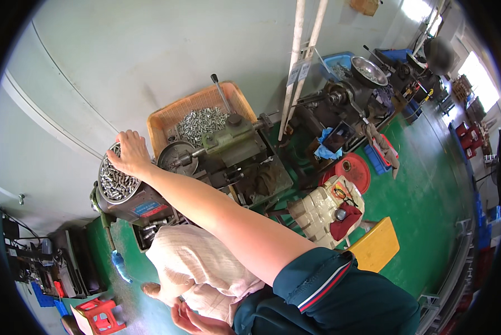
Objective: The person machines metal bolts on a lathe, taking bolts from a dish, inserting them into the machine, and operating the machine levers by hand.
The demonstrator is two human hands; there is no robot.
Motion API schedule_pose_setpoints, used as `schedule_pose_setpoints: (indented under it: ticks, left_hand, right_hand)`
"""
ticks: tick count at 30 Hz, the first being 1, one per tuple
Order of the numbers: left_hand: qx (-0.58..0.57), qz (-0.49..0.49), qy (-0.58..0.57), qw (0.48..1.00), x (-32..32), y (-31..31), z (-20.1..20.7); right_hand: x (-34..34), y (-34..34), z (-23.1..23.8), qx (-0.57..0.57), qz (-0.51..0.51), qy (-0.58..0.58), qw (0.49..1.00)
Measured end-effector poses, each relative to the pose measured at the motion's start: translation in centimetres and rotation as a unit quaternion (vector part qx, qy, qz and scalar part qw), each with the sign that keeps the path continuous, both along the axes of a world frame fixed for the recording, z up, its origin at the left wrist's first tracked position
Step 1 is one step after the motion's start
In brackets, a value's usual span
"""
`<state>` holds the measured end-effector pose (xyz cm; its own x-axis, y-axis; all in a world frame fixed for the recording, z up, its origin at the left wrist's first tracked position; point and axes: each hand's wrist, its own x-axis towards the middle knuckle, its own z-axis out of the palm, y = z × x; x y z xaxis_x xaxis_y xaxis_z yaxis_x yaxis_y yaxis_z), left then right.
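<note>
My right arm (222,218) stretches up and left to a round metal bowl (104,187) full of small shiny metal parts (119,180). At its far rim my right hand (132,155) is closed over the edge, thumb on the inner side above the parts. Low in the view, my left hand (200,324) rests by my lap with its fingers loosely apart and nothing visible in them. A pale cloth (200,254) covers my legs. Beside the bowl stands a green bench lathe (233,137) with a round chuck guard (177,156).
An orange basket (239,100) of metal parts sits behind the lathe, against the wall. To the right are a beige chair (317,215), a yellow stool (376,245), a red tub (356,170) and another machine (340,97). A red stool (102,315) stands lower left.
</note>
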<state>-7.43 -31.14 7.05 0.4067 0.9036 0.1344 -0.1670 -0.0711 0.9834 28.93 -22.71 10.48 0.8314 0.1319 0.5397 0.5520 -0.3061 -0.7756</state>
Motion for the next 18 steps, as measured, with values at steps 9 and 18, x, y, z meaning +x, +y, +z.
schedule_pose_setpoints:
  ticks: [9, 18]
  left_hand:
    - [0.282, 0.098, -0.035, 0.954, 7.6, 6.6, 4.2]
    - [0.557, 0.131, 0.356, 0.739, 4.9, 22.9, -0.4]
  right_hand:
    - [0.1, -0.1, -0.2, -0.009, -0.004, -0.014, 1.000]
    - [-0.1, 0.2, -0.1, -0.007, -0.001, -0.017, 1.000]
